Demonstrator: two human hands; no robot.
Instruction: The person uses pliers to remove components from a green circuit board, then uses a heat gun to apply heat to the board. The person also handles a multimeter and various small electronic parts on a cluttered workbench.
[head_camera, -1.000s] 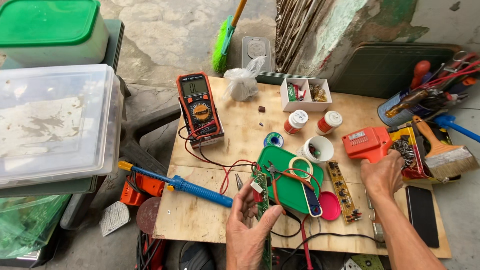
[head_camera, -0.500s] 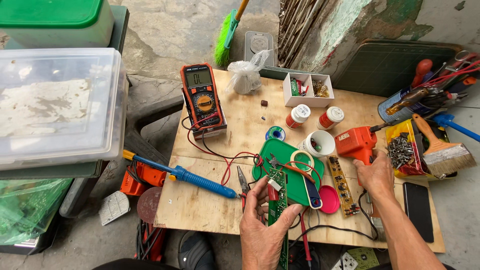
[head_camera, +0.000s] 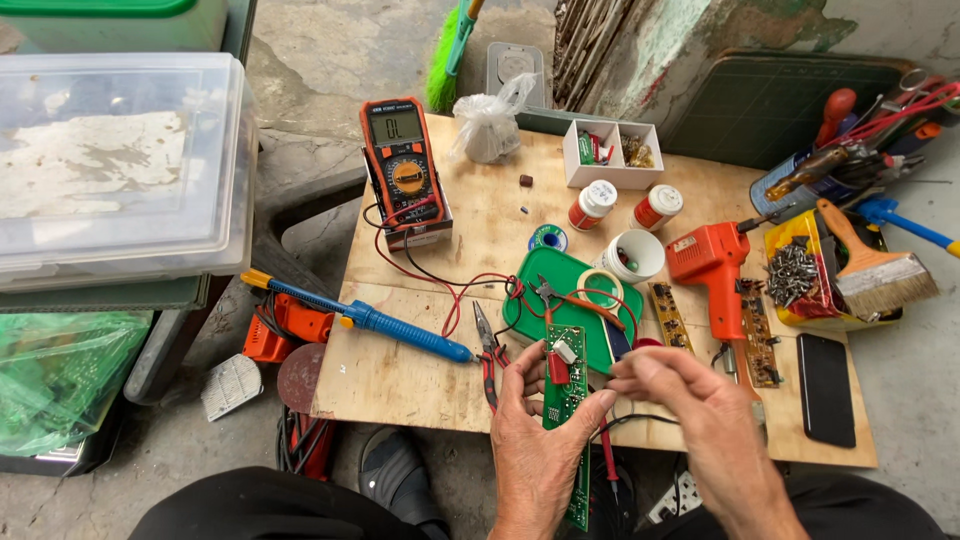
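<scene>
One long narrow green circuit board (head_camera: 566, 420) stands lengthwise in the left hand (head_camera: 535, 440), gripped at the near edge of the plywood bench (head_camera: 420, 370); the right hand (head_camera: 700, 405) is pinched shut just beside the board's top, though what its fingertips hold is too small to tell. On the bench lie one orange multimeter (head_camera: 405, 175), one blue-handled soldering iron (head_camera: 385, 322), one orange soldering gun (head_camera: 712, 265), two red bottles with white caps (head_camera: 592, 205), two brown circuit strips (head_camera: 668, 317) and one black phone (head_camera: 826, 388).

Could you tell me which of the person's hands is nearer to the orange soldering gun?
Right. The right hand is just below and left of the orange soldering gun; the left hand holds the green circuit board, farther left.
</scene>
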